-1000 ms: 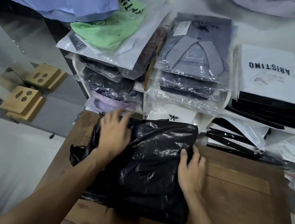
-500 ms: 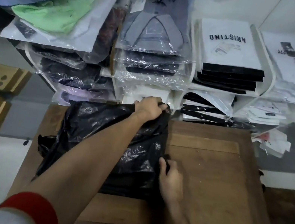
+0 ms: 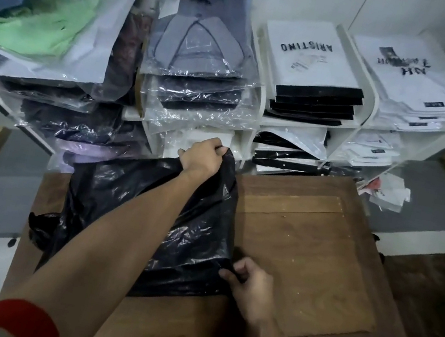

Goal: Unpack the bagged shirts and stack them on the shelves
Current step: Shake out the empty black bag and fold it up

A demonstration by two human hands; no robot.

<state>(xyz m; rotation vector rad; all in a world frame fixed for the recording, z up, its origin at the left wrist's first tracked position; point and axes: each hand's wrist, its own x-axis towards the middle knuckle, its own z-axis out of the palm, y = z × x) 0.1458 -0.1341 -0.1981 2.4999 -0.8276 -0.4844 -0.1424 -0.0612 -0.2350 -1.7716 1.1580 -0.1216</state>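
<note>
A black plastic bag (image 3: 130,211) lies on the left part of the wooden bench (image 3: 303,257), just before the white shelves (image 3: 258,109) of bagged shirts (image 3: 198,45). The left hand (image 3: 202,159) grips its far right corner; the right hand (image 3: 249,284) pinches its near right corner.

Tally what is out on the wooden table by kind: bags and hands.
Black plastic bag: 1
Hands gripping it: 2, the left hand at the far corner, the right hand at the near corner
Total: 3
</note>
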